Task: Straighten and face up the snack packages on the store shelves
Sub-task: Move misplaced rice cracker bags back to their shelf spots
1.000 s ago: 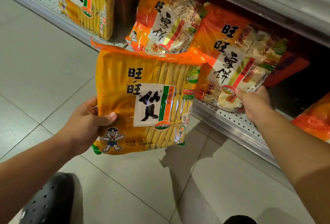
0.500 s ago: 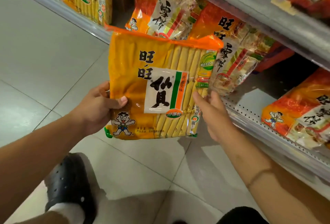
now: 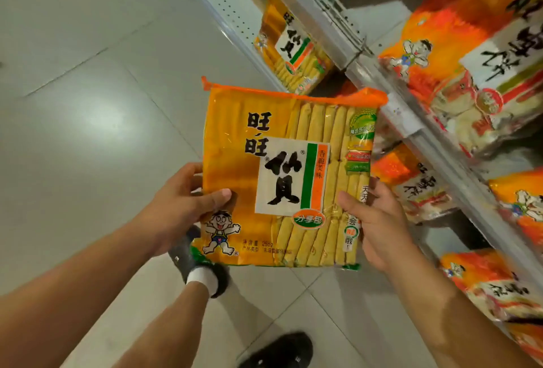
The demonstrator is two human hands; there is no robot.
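Note:
A large yellow-orange rice cracker package (image 3: 282, 173) hangs upright in front of me, label facing me, over the floor beside the shelves. My left hand (image 3: 182, 206) grips its left edge with the thumb across the front. My right hand (image 3: 379, 220) holds its right edge, thumb on the front, fingers behind. Another yellow package of the same kind (image 3: 291, 53) stands on the bottom shelf further away. Orange-red snack packages (image 3: 470, 74) lie on the shelf above, and more orange-red packages (image 3: 411, 182) sit on the bottom shelf.
The metal shelf edge (image 3: 390, 103) runs diagonally from the top middle to the lower right, close to the held package's top right corner. Grey tiled floor (image 3: 88, 103) spreads to the left. My feet in black shoes (image 3: 276, 350) stand below the package.
My right hand left the orange-red package on the shelf and took hold of the yellow package's right edge. The package rose and the view swung to the right along the shelves.

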